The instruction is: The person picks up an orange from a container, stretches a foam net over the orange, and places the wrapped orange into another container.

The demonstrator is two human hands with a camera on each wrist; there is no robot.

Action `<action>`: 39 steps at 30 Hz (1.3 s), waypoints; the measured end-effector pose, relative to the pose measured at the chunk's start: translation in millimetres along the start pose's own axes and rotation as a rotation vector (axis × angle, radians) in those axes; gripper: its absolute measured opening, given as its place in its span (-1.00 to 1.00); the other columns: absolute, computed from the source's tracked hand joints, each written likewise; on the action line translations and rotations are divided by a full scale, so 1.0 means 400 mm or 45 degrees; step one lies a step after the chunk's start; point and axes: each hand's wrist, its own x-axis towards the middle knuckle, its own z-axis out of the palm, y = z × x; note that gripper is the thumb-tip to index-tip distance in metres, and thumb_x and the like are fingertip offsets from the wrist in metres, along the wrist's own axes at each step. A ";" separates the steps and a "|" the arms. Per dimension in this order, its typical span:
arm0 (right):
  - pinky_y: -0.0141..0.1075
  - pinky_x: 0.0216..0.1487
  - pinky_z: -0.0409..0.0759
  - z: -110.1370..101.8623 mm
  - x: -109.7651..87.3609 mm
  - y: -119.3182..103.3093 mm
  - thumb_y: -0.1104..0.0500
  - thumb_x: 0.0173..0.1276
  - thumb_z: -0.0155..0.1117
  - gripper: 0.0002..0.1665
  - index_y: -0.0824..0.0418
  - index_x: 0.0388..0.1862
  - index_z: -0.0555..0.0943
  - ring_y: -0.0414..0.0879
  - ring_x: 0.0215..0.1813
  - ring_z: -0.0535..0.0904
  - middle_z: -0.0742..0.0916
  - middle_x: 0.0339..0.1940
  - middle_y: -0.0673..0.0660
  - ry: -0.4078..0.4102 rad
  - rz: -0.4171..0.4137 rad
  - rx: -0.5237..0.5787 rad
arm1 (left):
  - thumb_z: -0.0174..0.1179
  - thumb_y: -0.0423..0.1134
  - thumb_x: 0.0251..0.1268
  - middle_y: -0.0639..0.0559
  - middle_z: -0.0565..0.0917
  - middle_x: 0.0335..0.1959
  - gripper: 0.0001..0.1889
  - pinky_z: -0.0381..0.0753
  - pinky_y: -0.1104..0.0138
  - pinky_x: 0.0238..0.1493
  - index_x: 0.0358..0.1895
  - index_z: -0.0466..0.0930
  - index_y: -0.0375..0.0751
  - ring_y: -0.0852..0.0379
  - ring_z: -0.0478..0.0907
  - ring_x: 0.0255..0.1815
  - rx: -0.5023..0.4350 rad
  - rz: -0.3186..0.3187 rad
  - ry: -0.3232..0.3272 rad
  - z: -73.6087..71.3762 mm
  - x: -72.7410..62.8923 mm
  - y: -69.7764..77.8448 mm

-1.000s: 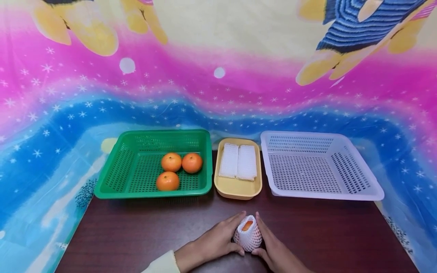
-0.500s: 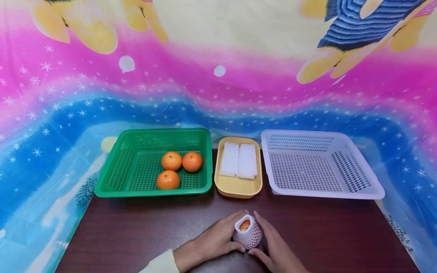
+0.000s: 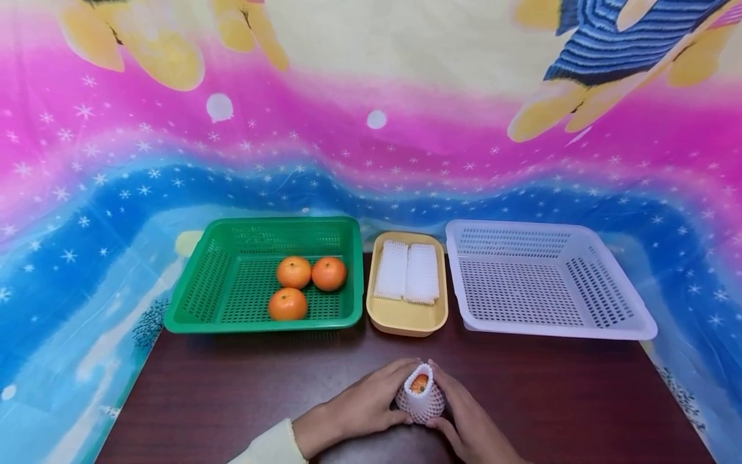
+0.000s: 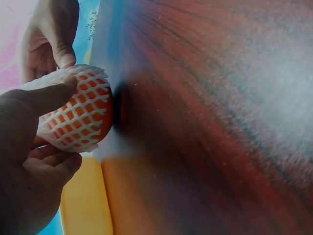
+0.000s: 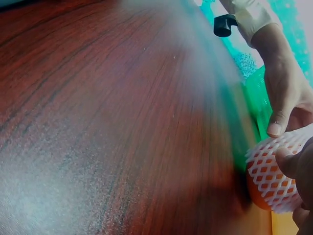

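On the table in front, an orange sits inside a white foam net sleeve; its top shows through the sleeve's open upper end. My left hand holds it from the left, and my right hand from the right. The left wrist view has the left thumb lying over the netting with the fingers on the opposite side. There, the right thumb touches the sleeve's edge. Orange skin bulges from the sleeve's lower end, close to the tabletop, in the right wrist view.
A green basket with three oranges stands at the back left. Between it and a white basket on the right is a tan tray bearing two flat foam nets. A printed cloth hangs behind.
The netted orange has turned and tilted a little between the hands, so its stem end now shows in the opening. The right fingertips have come closer to the sleeve's top.
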 end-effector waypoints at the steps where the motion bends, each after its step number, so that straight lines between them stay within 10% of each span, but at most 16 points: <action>1: -0.66 0.56 0.02 0.000 -0.001 0.001 -0.08 0.46 0.24 -0.13 0.34 0.57 0.25 -0.38 0.62 0.13 0.51 0.45 0.37 -0.009 0.008 -0.002 | 0.50 -0.15 0.19 -0.16 0.43 0.49 -0.11 0.48 0.23 0.47 0.53 0.26 -0.33 0.03 0.44 0.48 -0.004 0.001 0.003 0.002 0.000 -0.001; 9: -0.68 0.51 0.04 -0.008 0.003 0.006 0.17 0.04 0.61 0.15 0.25 0.60 0.25 -0.42 0.58 0.15 0.52 0.48 0.30 -0.091 0.110 0.001 | 0.56 -0.07 0.10 -0.11 0.45 0.48 0.00 0.52 0.25 0.43 0.56 0.20 -0.29 0.06 0.47 0.45 -0.042 -0.044 0.018 0.024 0.001 -0.009; 28: -0.75 0.46 0.05 -0.017 -0.003 0.029 0.07 0.00 0.67 0.20 0.24 0.60 0.26 -0.44 0.56 0.15 0.47 0.54 0.24 -0.173 0.192 0.043 | 0.55 0.07 0.04 -0.20 0.35 0.56 0.15 0.46 0.23 0.48 0.61 0.07 -0.32 0.00 0.38 0.53 -0.009 -0.096 -0.053 0.023 0.001 -0.007; 39: -0.71 0.52 0.02 -0.024 0.026 -0.012 0.03 -0.17 0.74 0.14 0.33 0.40 0.42 -0.10 0.39 0.42 0.58 0.33 0.22 -0.001 0.071 -0.033 | 0.48 -0.15 0.20 -0.15 0.33 0.58 -0.03 0.40 0.23 0.53 0.61 0.12 -0.26 0.02 0.34 0.56 0.003 0.000 -0.082 -0.034 -0.005 0.003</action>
